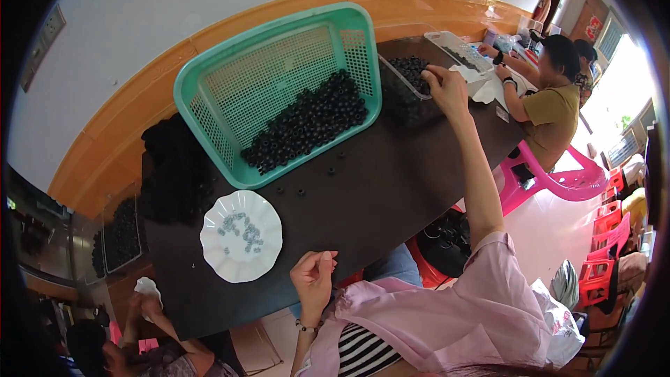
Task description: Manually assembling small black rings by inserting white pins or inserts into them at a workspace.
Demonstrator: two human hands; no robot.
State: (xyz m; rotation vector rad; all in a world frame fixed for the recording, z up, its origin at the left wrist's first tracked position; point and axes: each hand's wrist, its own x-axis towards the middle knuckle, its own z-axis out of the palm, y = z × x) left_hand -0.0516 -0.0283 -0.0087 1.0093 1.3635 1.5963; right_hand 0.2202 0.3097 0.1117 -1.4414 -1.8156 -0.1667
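My left hand (314,279) is closed at the near edge of the dark table, thumb pressed against curled fingers; anything inside is too small or hidden to tell. My right arm reaches far right, where my right hand (447,89) is closed in a pinch over the rim of a clear plastic box (403,82) of small black ring-shaped parts (410,66). What its fingertips hold I cannot make out. A green mesh basket (279,52) holds a heap of black ring-shaped parts (307,122). Left of my left hand lies a white scalloped plate (241,265) with small clear pieces (242,229).
Several loose black rings (301,192) lie before the basket. A black cloth (171,167) is at the table's left. Another clear box (460,52) stands beyond my right hand. Co-workers sit right, in a mustard shirt (551,122), and at lower left (188,359). A pink chair (572,181) stands right.
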